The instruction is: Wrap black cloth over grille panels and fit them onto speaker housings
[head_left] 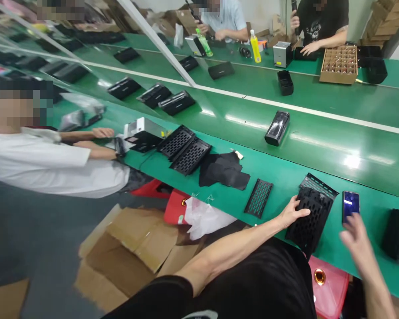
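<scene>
My left hand [291, 212] grips the near left edge of a black perforated plastic panel [310, 219] that lies on the green bench [286, 177], on top of a second grille piece [318, 184]. My right hand [357, 241] hovers blurred just below a phone [350, 204] with a lit screen; its fingers point toward the phone and hold nothing that I can see. A single black grille [258, 198] lies to the left of my left hand.
Black cloth pieces [224, 170] and two more grilles [186, 149] lie further left. A black wrapped speaker [277, 128] sits on the conveyor belt. A person in white works at the left; two people stand across the line. Cardboard boxes [133, 252] lie on the floor.
</scene>
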The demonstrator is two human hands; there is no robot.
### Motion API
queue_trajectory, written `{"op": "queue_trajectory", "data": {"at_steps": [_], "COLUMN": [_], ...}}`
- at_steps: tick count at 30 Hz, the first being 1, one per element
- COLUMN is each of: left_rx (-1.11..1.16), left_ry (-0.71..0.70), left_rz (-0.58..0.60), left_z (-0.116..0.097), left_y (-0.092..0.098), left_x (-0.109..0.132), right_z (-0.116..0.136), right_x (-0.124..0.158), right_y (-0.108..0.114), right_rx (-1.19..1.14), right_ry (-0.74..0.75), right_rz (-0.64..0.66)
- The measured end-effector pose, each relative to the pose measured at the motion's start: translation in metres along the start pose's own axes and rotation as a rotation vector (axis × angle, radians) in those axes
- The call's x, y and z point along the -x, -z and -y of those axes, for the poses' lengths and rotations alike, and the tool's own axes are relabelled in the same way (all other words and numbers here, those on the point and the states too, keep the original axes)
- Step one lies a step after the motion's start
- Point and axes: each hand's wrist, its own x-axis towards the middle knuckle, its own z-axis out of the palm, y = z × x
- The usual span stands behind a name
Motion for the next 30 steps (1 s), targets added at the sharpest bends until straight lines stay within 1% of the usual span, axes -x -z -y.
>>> {"op": "queue_trajectory", "data": {"at_steps": [2,3,4,6,8,13,17,20,23,25,26,28,30], "left_rx": [-0.140,-0.190,-0.236,-0.327,-0.409,-0.555,-0.654,-0.671,-0.635,-0.611,-0.596,-0.555,-0.481], "left_ry": [-0.075,-0.095,-0.116,-0.169,-0.247,-0.449,-0.498,-0.530,-0.549,-0.542,-0.538,-0.516,-0.462], "left_rz": [0.032,0.067,0.110,0.203,0.292,0.506,0.598,0.645,0.655,0.622,0.595,0.519,0.439], "left_z": [0.004,0.005,0.006,0.006,0.004,-0.008,-0.012,-0.006,0.003,0.007,0.007,0.006,0.004], "left_y": [-0.004,-0.005,-0.007,-0.008,-0.009,-0.008,-0.001,0.007,0.017,0.019,0.017,0.004,-0.023], "left_x": [0.000,0.001,0.001,0.002,0.002,-0.006,-0.007,-0.005,-0.006,-0.010,-0.014,-0.024,-0.035], "right_z": [0.003,0.003,0.002,-0.003,-0.010,-0.028,-0.041,-0.050,-0.052,-0.049,-0.046,-0.038,-0.029], "right_x": [0.041,0.056,0.067,0.080,0.086,0.088,0.093,0.099,0.101,0.100,0.097,0.086,0.066], "right_y": [-0.045,-0.063,-0.076,-0.090,-0.091,-0.084,-0.084,-0.089,-0.099,-0.104,-0.104,-0.095,-0.071], "right_rx": [-0.054,-0.072,-0.090,-0.141,-0.169,-0.131,-0.111,-0.102,-0.107,-0.115,-0.118,-0.143,-0.181], "right_ry": [0.014,0.015,0.014,0.007,0.024,0.090,0.069,0.039,0.011,0.002,0.003,-0.015,-0.099], "right_rz": [0.098,0.126,0.144,0.174,0.176,0.131,0.123,0.170,0.226,0.235,0.230,0.214,0.186]}}
